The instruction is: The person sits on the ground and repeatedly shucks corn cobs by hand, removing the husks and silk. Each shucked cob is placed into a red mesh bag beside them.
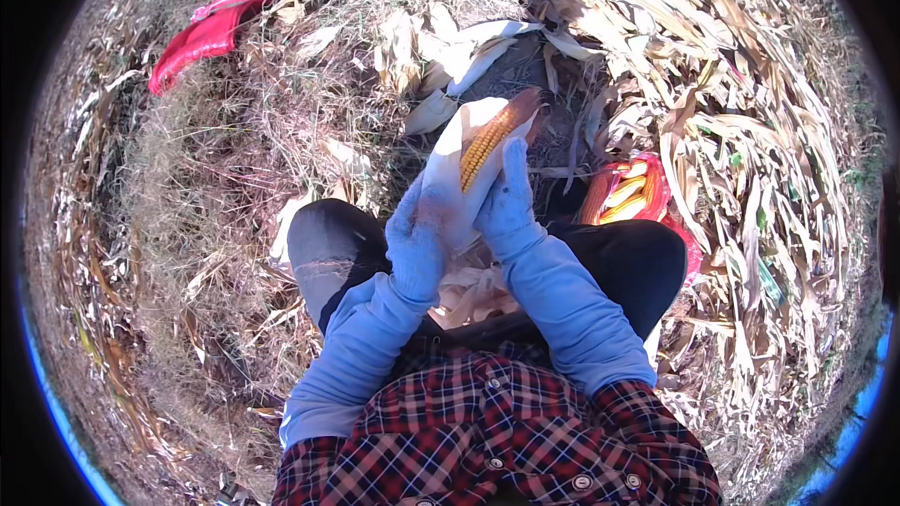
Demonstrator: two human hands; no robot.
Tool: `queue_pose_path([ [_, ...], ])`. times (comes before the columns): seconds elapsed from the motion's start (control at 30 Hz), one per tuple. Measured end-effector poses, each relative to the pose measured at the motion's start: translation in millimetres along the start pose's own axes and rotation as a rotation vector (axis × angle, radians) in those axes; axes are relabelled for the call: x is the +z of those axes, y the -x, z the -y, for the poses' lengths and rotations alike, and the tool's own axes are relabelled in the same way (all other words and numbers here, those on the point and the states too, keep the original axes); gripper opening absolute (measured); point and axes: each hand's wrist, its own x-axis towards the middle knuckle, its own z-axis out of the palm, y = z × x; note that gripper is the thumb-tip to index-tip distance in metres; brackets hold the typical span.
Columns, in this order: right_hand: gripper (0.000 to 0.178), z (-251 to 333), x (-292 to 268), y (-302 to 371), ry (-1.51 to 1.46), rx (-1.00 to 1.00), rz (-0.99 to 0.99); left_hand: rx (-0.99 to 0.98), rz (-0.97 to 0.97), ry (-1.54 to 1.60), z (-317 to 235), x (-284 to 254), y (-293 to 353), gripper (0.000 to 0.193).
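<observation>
An ear of corn [483,152] is held upright in front of me, its pale husk [448,161] partly pulled open so that a strip of yellow kernels shows. Brown silk sticks out at its tip. My left hand [417,236], in a light glove, is closed round the husk on the ear's lower left side. On the other side my right hand [507,195], gloved alike, grips the husk with its thumb raised beside the kernels. The ear's base is hidden between the hands.
By my right knee lies a red mesh bag [667,201] with several husked yellow ears [630,191] showing. Another red bag [199,43] rests flat on dry grass at the far left. Loose husks [483,56] cover the ground ahead, and dry stalks [750,169] lie thick on the right.
</observation>
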Motion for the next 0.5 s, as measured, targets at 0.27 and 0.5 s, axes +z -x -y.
queue_pose_path([
  [0.27, 0.045, 14.7, 22.1, 6.2, -0.072, 0.002, -0.066, 0.109, 0.123, 0.289, -2.5, -28.8, -16.4, 0.063],
  [0.5, 0.051, 17.7, 17.7, 4.1, 0.066, -0.07, 0.108, -0.054, 0.079, 0.031, -40.2, 12.2, -3.0, 0.072],
])
